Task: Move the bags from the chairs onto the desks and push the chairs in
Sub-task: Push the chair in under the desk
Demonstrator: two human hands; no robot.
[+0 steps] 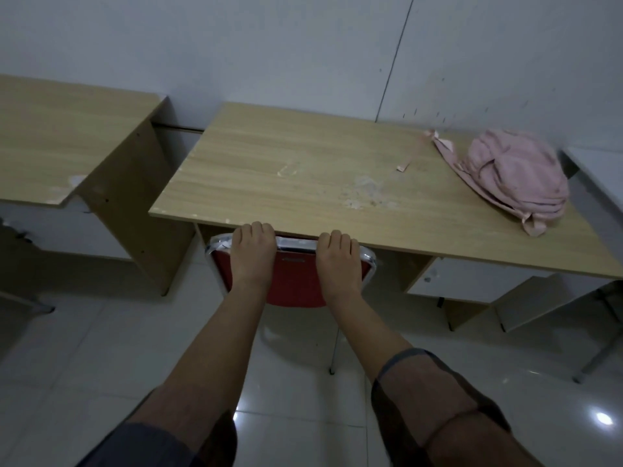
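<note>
1. The wall (269, 45) fills the top of the frame, pale and smooth, with a thin seam running down at upper right; a white surface (600, 166) at the right edge is cut off and we cannot tell what it is.
2. The glossy tiled floor (101, 365) spreads across the bottom, with a bright glare spot at lower right.
3. The bench (303, 170) at centre has a light wood-grain top with scuffed whitish patches; its right corner runs out of frame. A second bench (67, 136) of the same wood sits at upper left, cut by the left edge.
4. The pink bag (512, 176) lies slumped on the right part of the centre bench, soft and crumpled, its strap trailing toward the wall.
5. The chair (293, 281) stands below the bench's near edge, red backrest in a shiny metal frame. Its seat is hidden under the bench, so we cannot see it.
6. Our left hand (251, 254) and right hand (338, 261) are apart, each clamped over the chair's top rail, fingers curled over the far side, arms stretched forward with dark sleeves pushed up.
</note>
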